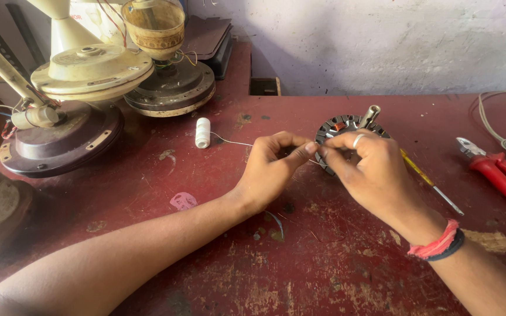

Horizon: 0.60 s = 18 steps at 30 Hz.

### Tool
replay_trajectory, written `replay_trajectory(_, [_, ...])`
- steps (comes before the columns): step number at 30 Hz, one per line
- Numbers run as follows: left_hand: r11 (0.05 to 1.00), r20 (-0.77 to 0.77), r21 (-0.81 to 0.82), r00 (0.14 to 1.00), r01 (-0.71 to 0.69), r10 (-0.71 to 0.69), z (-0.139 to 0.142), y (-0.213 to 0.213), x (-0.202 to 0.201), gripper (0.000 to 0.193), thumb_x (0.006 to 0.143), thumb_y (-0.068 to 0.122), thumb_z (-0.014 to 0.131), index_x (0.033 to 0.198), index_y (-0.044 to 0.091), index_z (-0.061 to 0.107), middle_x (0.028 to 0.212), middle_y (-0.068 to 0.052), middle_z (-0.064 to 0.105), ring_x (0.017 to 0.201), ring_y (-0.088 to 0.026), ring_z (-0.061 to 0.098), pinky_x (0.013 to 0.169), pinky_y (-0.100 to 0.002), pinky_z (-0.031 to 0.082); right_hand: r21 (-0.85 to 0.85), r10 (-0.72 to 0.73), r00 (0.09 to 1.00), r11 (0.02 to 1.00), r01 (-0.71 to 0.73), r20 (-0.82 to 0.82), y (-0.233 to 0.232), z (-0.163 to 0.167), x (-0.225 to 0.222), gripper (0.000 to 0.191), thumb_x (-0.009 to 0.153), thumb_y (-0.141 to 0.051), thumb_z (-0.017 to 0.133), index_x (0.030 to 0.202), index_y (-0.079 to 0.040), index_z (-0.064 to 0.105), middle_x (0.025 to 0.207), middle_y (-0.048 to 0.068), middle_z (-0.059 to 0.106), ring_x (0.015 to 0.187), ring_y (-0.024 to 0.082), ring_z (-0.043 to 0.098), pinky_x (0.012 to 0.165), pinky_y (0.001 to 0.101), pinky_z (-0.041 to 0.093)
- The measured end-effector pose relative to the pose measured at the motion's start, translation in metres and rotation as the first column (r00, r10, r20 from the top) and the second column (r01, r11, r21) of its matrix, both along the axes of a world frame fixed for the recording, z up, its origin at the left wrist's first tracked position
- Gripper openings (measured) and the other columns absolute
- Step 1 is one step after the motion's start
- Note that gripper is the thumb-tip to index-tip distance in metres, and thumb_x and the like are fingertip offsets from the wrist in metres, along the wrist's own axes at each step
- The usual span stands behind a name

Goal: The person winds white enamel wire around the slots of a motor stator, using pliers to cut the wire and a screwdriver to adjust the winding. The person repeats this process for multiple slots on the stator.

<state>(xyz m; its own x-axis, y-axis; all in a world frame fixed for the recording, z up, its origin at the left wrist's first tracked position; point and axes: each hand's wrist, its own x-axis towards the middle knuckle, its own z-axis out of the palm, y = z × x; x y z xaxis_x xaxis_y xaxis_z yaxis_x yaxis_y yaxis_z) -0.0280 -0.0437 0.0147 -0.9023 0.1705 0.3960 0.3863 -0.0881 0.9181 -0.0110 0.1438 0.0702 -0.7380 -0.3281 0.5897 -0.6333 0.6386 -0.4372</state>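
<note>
Fingers (308, 149) of the left hand (270, 167) are pinched narrow on a thin white thread (232, 142), thumb and forefinger tips closed together, and they meet the fingers (330, 151) of the right hand (370, 172) tip to tip, which are also pinched tight, apparently on the same thread, though the strand between them is too fine to be sure. The thread's long axis runs left from the pinch, across the tabletop (323, 257), to a small white spool (202, 133) standing upright toward the far edge. Just behind the right hand, partly hidden by it, a round stator (338, 126) with dark slots and a metal shaft lies on the tabletop; the right hand is the nearer one and its fingertips sit just at the stator's near rim. A thin yellow-handled screwdriver (426, 178) lies angled to the right of that hand, and red-handled pliers (499, 172) rest near the right edge beside a grey cord (502, 140). In the far left corner, fan motor housings (89, 73) are stacked.
</note>
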Motion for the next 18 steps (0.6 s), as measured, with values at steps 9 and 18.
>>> replay_trajectory(9, [0.977,0.163,0.205,0.983,0.055,-0.09,-0.006,0.003,-0.004,0.027,0.101,0.018,0.07,0.109,-0.007,0.078,0.087,-0.01,0.07,0.075,-0.013,0.053,0.068,-0.031,0.042,0.065,0.03,0.999,0.998,-0.027,-0.042,-0.006,-0.004,0.003,0.014,0.082,-0.01,0.078,0.092,-0.001,0.079,0.08,0.013,0.072,0.068,0.023,0.069,0.061,0.035,0.051])
replay_trajectory(18, [0.952,-0.196,-0.264,0.975,-0.159,0.108,0.009,-0.001,0.011,0.022,0.098,0.01,0.062,0.114,-0.003,0.071,0.098,-0.01,0.068,0.084,-0.02,0.068,0.074,-0.032,0.054,0.153,0.121,0.972,0.984,-0.091,-0.2,-0.001,-0.005,0.0,0.013,0.084,-0.008,0.074,0.092,0.001,0.075,0.086,0.015,0.073,0.078,0.027,0.071,0.07,0.0372,0.053])
